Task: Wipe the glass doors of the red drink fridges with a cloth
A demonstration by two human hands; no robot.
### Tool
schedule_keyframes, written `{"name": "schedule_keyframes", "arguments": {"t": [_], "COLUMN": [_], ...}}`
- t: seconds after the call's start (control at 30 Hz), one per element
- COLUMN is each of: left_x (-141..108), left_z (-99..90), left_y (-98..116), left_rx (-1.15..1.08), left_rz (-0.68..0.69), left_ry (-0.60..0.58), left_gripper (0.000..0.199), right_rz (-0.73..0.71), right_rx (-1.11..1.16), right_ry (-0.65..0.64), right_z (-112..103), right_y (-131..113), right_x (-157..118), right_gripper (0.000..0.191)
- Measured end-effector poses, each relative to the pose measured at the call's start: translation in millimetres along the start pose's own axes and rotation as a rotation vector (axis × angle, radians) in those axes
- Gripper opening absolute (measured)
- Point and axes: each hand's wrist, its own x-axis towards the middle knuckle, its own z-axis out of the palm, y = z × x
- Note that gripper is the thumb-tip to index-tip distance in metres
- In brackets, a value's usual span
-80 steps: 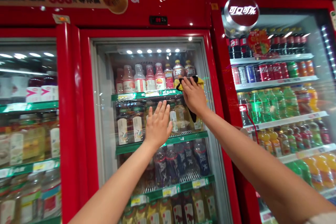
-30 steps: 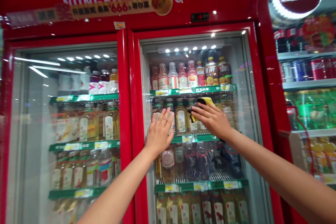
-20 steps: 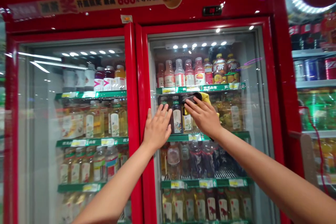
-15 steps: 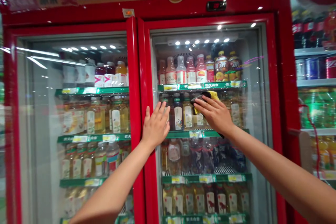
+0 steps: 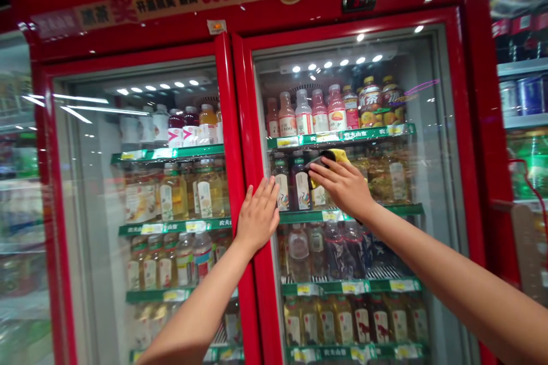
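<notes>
My left hand point(image 5: 258, 215) lies flat against the red frame point(image 5: 248, 125) of the right-hand fridge door, its fingers stretched upward over the inner edge of the frame. My right hand point(image 5: 346, 189) presses a black and yellow cloth point(image 5: 341, 155) to the glass door point(image 5: 387, 179), in front of the second shelf. Most of the cloth is hidden under the palm and fingers. Behind the glass, close to both hands, stand dark bottles point(image 5: 302, 188) with white labels.
The left fridge door point(image 5: 225, 125) is closed, with drink bottles point(image 5: 208, 188) on shelves behind it. A black temperature display point(image 5: 358, 2) sits above the right door. Another drinks cooler point(image 5: 524, 120) with a red cord stands at the right.
The view has shifted, so the fridge appears farther right and tilted. My right hand and the cloth have moved a little left across the glass. My left hand stays on the frame.
</notes>
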Motion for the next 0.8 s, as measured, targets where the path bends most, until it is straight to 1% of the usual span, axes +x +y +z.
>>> {"name": "schedule_keyframes", "arguments": {"t": [0.07, 0.1, 0.13, 0.2, 0.27, 0.33, 0.4, 0.43, 0.5, 0.57, 0.63, 0.7, 0.8], "left_x": [-5, -7, -9, -12, -14, -15, -16, -16, -17, -17, -17, -18, -21], "left_z": [3.3, 4.9, 6.3, 8.7, 10.9, 13.2, 16.0, 17.4, 19.6, 20.0, 17.8, 13.6, 6.3], "left_y": [-3, -4, -5, -6, -6, -5, -3, -1, 1, 2, 3, 0, -7], "left_rx": [-0.004, -0.007, -0.01, -0.016, -0.023, -0.031, -0.037, -0.039, -0.044, -0.049, -0.051, -0.045, -0.029], "left_rz": [0.011, 0.015, 0.019, 0.025, 0.023, 0.013, -0.007, -0.024, -0.058, -0.086, -0.104, -0.122, -0.132], "left_ry": [0.013, 0.022, 0.031, 0.052, 0.074, 0.094, 0.114, 0.123, 0.139, 0.14, 0.131, 0.122, 0.121], "left_gripper": [0.069, 0.071, 0.073, 0.077, 0.08, 0.083, 0.087, 0.089, 0.095, 0.099, 0.101, 0.099, 0.093], "right_rz": [0.148, 0.186, 0.195, 0.139, 0.026, -0.082, -0.115, -0.09, 0.018, 0.125, 0.155, 0.091, -0.119], "right_rx": [-0.027, -0.035, -0.039, -0.033, -0.008, 0.029, 0.054, 0.055, 0.041, 0.026, 0.024, 0.026, 0.034], "right_ry": [0.036, 0.048, 0.051, 0.03, -0.014, -0.062, -0.096, -0.095, -0.055, -0.006, 0.0, -0.045, -0.135], "right_z": [3, 6, 10, 17, 20, 20, 18, 17, 18, 23, 28, 29, 23], "right_y": [-8, -16, -25, -42, -52, -52, -44, -40, -35, -38, -47, -57, -59], "right_x": [17, 26, 33, 37, 28, 14, 10, 13, 32, 57, 73, 73, 55], "right_gripper": [0.045, 0.045, 0.045, 0.046, 0.047, 0.048, 0.049, 0.05, 0.051, 0.051, 0.051, 0.05, 0.046]}}
